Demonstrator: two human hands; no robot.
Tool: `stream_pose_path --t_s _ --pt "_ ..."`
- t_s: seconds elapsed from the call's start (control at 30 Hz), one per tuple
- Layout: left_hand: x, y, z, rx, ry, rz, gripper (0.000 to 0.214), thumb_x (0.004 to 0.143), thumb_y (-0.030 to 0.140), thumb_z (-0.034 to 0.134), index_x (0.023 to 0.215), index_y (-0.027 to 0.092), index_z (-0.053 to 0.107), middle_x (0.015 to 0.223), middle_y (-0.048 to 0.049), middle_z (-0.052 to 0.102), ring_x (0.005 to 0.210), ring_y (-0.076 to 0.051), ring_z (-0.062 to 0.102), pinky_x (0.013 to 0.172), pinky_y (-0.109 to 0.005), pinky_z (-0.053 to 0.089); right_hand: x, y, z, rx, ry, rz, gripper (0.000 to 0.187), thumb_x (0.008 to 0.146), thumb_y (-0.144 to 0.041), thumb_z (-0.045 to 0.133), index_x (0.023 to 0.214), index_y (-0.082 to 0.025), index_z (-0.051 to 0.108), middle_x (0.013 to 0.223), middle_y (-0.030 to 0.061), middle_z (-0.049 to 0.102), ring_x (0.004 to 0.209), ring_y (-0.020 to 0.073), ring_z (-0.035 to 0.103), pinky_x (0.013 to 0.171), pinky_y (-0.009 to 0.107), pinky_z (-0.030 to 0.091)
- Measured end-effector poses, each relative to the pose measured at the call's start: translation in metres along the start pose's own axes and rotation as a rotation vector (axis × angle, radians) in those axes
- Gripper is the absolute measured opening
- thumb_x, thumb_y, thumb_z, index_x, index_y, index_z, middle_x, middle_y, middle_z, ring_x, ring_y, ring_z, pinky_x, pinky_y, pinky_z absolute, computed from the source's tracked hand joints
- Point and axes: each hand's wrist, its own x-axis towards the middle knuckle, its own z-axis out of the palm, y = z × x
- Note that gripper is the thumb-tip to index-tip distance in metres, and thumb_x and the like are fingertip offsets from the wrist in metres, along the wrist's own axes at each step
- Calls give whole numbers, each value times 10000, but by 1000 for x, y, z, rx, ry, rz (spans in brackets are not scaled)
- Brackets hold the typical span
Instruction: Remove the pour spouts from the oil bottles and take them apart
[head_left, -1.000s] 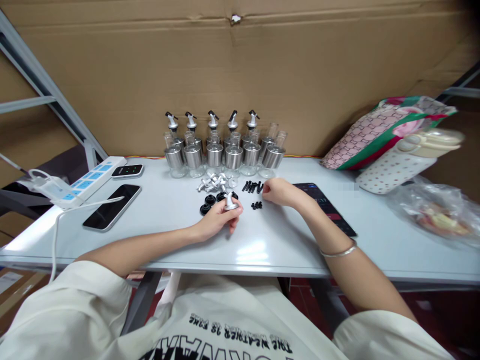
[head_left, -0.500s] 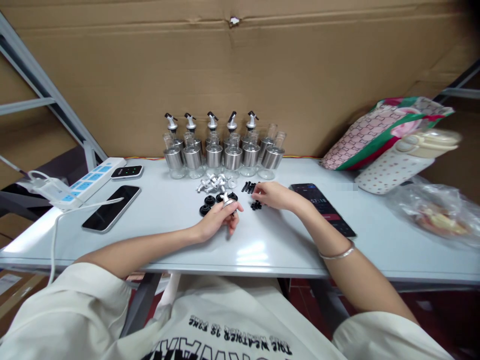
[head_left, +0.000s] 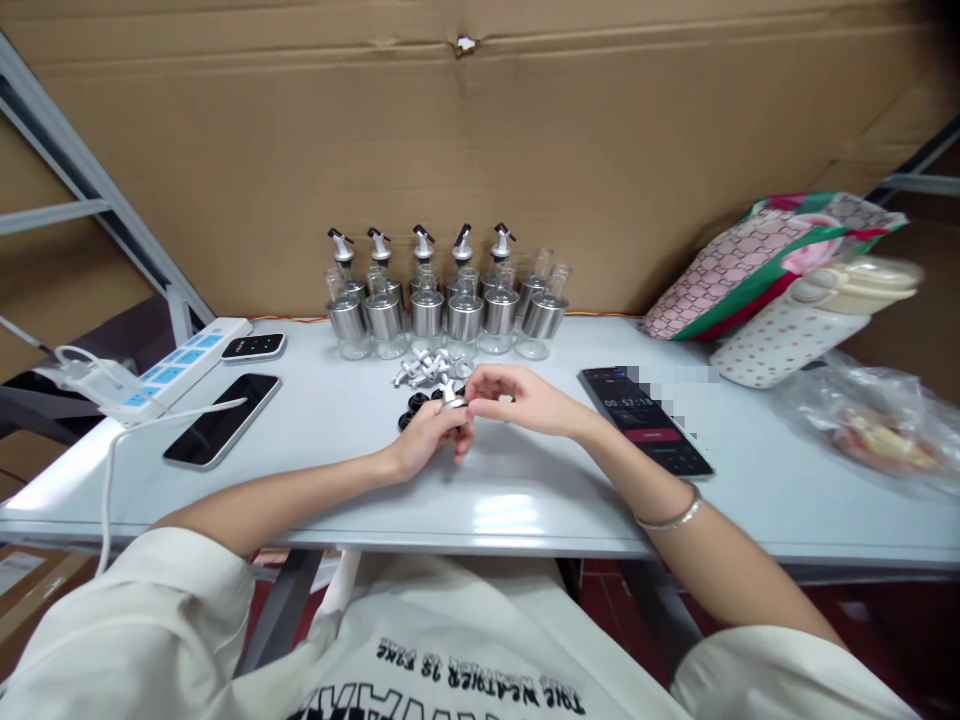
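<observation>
My left hand point(head_left: 424, 442) is closed around a silver pourer spout point(head_left: 449, 397), its narrow tip pointing up. My right hand point(head_left: 529, 400) has thumb and forefinger pinched at the spout's right side; anything between those fingers is too small to make out. Just behind the left hand lie several black round stoppers point(head_left: 415, 403), partly covered by it. Beyond them is a loose pile of silver spout pieces point(head_left: 427, 367). At the back stand two rows of glass bottles with steel sleeves point(head_left: 426, 312); several in the rear row carry pourers with black flaps point(head_left: 423, 238).
On the left are a phone point(head_left: 223, 420) with a cable, a small black device point(head_left: 254, 346) and a power strip point(head_left: 184, 362). To the right lie a phone showing a timer point(head_left: 645, 422), a tilted flask point(head_left: 795, 330), a patterned bag point(head_left: 720, 275) and a clear plastic bag point(head_left: 877, 420). Cardboard point(head_left: 480, 150) forms the back.
My right hand has moved left from the small black pieces on the table to the spout, now hiding those pieces. My left hand keeps the spout in nearly the same place.
</observation>
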Motion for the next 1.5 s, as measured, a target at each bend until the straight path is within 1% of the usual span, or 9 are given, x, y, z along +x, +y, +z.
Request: stream_pose_path --t_s 0.13,0.23,0.4,0.57,0.73,1.0,1.17,1.37,1.5 --pt "1 13 10 51 -30 5 517 746 673 518 719 159 464 583 23 498 449 -99 513 384 -201 363 0 1 5 -275 198 -185 358 706 -465 710 838 -181 536 690 -21 492 620 117 443 597 242 376" --pt "-1 19 10 129 -65 -29 649 722 792 416 863 161 476 667 9 518 457 -105 532 329 -176 296 -1 2 10 -413 235 -285 269 842 -406 575 998 -187 561 765 21 534 674 141 488 662 264 403" --pt "-5 23 -6 326 19 98 578 794 755 334 924 197 409 715 23 510 489 -89 515 371 -170 314 -2 -4 13 -402 297 -214 279 892 -341 430 1108 -178 497 785 39 579 669 149 516 661 263 395" --pt "-10 28 -18 703 119 333 344 882 541 424 984 213 424 773 17 530 557 -90 483 571 -221 384 -3 -12 12 -400 309 -83 254 862 -344 307 768 -196 490 591 -3 488 529 120 420 575 242 317" --pt "-9 30 -22 1110 118 411 299 892 455 401 786 201 520 719 -22 534 611 -142 479 619 -241 349 1 -10 18 -459 349 69 388 856 -385 275 512 -205 283 455 -16 336 467 100 328 529 252 237" --pt "0 28 -34 1411 184 540 369 867 524 455 858 193 618 867 -105 633 710 -187 562 652 -256 354 11 2 22 68 331 256 575 816 -648 347 443 -222 252 416 -50 225 424 74 232 432 235 213" --pt "4 35 -40 1431 109 522 384 843 555 502 741 205 623 662 -58 570 639 -176 509 600 -259 273 15 -3 25 523 226 481 518 833 -507 470 470 -223 234 424 -97 170 397 39 133 376 187 127" --pt "6 38 -47 1364 108 599 379 805 589 547 828 224 649 780 -78 611 686 -177 507 630 -296 250 14 -9 27 672 199 511 455 857 -425 471 512 -218 259 455 -115 143 401 33 107 357 157 94" --pt "4 35 -50 1526 80 728 315 825 543 561 828 240 645 845 -82 657 699 -176 524 633 -317 247 13 -9 29 712 195 562 434 875 -377 448 512 -214 273 448 -116 144 392 33 104 348 153 87"
